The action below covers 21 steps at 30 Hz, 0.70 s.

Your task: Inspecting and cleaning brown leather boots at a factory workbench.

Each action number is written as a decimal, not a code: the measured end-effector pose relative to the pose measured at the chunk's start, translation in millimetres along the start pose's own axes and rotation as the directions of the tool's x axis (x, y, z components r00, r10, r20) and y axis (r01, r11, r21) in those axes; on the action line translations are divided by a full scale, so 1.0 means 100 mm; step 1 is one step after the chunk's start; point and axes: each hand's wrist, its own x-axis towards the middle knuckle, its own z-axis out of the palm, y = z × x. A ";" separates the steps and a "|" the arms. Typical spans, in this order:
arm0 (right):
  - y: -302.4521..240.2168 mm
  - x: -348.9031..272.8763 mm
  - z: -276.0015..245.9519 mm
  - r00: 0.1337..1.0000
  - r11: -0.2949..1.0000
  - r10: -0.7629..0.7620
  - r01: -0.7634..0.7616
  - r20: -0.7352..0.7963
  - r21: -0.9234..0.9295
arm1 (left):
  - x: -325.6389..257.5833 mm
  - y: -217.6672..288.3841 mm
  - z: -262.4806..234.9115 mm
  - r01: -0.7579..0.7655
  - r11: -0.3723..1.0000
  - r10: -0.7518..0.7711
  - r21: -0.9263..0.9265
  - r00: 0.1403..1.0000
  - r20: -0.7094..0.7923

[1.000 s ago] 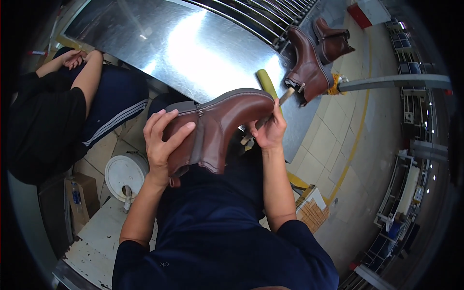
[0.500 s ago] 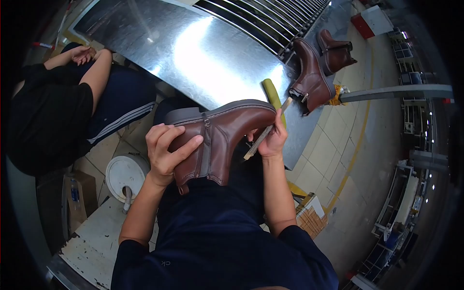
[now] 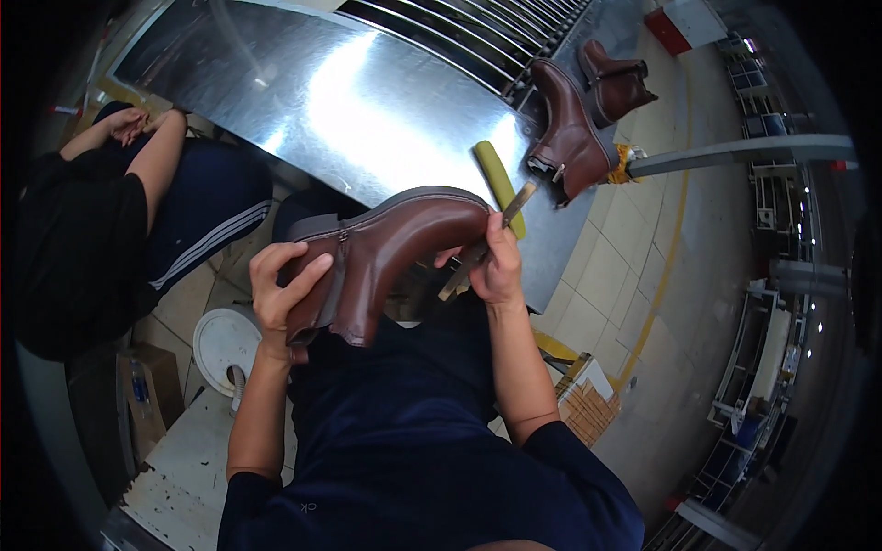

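Observation:
A brown leather ankle boot is held sole up above my lap, toe to the right and shaft pointing down. My left hand grips it around the heel and shaft, beside the side zip. At the toe, my right hand is closed around a thin, flat wooden-looking stick, with fingertips against or very near the leather. Part of the stick is hidden by that hand. Just beyond lies an olive-green rod on the metal table.
Two more brown boots, one nearer and one farther, stand at the table's right end. Behind is a rack of metal bars. A grey bar juts right. A seated person is at left, near a white round lid.
The boot has shifted left and turned, showing less of its zip side and more of its front. Both hands have moved with it, still holding the boot and stick. The whole view has shifted slightly.

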 end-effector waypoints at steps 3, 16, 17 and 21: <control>-0.03 0.07 0.02 1.000 1.000 -0.012 0.013 0.026 -0.006 | 0.07 -0.06 0.03 0.010 1.000 -0.010 -0.008 1.000 -0.021; 0.00 -0.11 0.23 0.989 0.994 -0.092 0.099 -0.117 0.055 | 0.64 -0.49 0.48 0.540 0.698 -0.546 -0.469 0.826 0.139; 0.04 -0.11 0.30 0.985 0.998 -0.064 0.061 -0.160 -0.026 | 0.71 -0.50 0.56 0.633 0.533 -0.513 -0.562 0.770 0.379; 0.33 -0.10 0.36 0.973 0.979 -0.071 0.027 -0.219 -0.201 | 0.83 -0.16 0.87 0.656 0.221 -0.358 -0.722 0.743 0.565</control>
